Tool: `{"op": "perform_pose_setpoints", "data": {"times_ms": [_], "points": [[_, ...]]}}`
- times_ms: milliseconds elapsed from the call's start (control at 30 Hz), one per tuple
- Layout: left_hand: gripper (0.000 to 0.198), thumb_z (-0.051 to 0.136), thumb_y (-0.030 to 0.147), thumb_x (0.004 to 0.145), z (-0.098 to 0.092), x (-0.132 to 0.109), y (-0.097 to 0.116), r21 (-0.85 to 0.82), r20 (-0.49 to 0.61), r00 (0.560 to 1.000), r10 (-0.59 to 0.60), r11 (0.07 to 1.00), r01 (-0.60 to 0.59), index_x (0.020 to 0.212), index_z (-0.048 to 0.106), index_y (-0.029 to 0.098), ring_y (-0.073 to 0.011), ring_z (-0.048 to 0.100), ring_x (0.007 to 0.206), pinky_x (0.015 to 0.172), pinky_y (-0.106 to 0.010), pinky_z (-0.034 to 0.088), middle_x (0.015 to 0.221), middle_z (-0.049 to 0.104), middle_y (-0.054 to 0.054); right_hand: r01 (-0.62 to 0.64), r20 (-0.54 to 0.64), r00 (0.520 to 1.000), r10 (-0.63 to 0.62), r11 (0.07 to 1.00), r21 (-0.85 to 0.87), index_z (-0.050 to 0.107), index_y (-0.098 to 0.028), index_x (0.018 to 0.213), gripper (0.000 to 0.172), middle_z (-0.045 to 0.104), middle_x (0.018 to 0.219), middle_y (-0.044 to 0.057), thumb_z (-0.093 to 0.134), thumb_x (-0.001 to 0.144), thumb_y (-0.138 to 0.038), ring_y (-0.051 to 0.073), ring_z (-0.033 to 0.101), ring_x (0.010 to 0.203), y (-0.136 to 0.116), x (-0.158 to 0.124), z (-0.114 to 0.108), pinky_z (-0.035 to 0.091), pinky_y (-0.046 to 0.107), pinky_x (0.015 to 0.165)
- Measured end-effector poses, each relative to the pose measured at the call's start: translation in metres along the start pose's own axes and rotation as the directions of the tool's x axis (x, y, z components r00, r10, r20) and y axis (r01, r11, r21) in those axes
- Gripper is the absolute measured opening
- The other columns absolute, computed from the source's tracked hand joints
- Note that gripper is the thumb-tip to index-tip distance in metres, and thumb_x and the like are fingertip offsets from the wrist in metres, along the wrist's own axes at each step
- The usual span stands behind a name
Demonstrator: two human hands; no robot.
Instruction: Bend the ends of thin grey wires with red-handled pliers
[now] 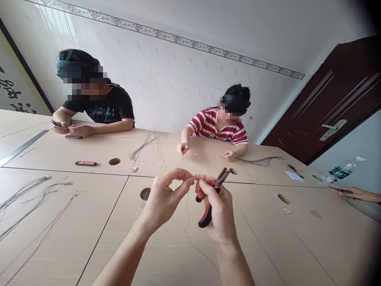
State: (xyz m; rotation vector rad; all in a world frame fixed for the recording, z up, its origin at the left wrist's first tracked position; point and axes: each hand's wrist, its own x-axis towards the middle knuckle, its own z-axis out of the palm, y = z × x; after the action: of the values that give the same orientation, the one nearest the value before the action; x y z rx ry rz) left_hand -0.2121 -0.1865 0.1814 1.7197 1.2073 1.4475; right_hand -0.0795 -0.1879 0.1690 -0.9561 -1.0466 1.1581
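Observation:
Above the table, my left hand (168, 196) pinches the end of a thin wire (186, 222) between thumb and forefinger. My right hand (219, 206) meets it fingertip to fingertip, with a tiny gold-coloured piece just showing between them. A pair of pliers (205, 216) with red and black handles rests in my right palm, its jaws pointing up and away, a little apart. From my fingertips the wire hangs down and curves along the tabletop toward me. Exactly how the small piece sits on the wire is too small to tell.
Bundles of thin wires (35, 188) lie at the left, more (149, 143) farther back. A red-and-black case (85, 163) lies near a cable hole (114, 161). Two people sit opposite; another person's hand (357, 194) is at the right beside a water bottle (342, 171).

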Motion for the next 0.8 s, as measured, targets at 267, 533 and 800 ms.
{"op": "perform_pose_setpoints", "data": {"times_ms": [267,533,800], "points": [[0.019,0.059,0.030,0.091,-0.003,0.004,-0.004,-0.134,0.036,0.999,-0.037,0.990,0.042,0.077,0.064,0.019,-0.0142,0.058,0.074,0.074,-0.028,0.046,0.073,0.065,0.000,-0.096,0.094,0.992,0.087,0.991,0.094,0.073,-0.020,0.092,0.022,0.054,0.066,-0.001,0.068,0.076,-0.034,0.014,0.046,0.069,-0.003,-0.002,-0.001,0.038,0.028,0.065],[0.018,0.059,0.031,0.092,-0.003,0.004,-0.004,-0.315,0.090,0.996,0.015,0.949,0.014,0.080,0.061,0.019,-0.0107,0.057,0.068,0.067,-0.023,0.047,0.068,0.062,0.002,-0.184,0.260,0.958,0.122,0.955,0.231,0.074,-0.018,0.092,0.020,0.055,0.068,0.000,0.065,0.079,-0.030,0.011,0.042,0.065,-0.006,-0.002,-0.004,0.039,0.027,0.066],[0.017,0.060,0.030,0.090,-0.015,0.004,-0.005,-0.064,0.074,0.997,0.004,0.998,0.001,0.078,0.065,0.019,-0.0098,0.056,0.072,0.071,-0.021,0.044,0.072,0.063,0.003,0.150,0.073,0.988,-0.136,0.955,-0.254,0.070,-0.023,0.098,0.023,0.064,0.081,0.001,0.069,0.080,-0.038,0.015,0.054,0.075,-0.003,0.001,-0.008,0.044,0.030,0.074]]}}
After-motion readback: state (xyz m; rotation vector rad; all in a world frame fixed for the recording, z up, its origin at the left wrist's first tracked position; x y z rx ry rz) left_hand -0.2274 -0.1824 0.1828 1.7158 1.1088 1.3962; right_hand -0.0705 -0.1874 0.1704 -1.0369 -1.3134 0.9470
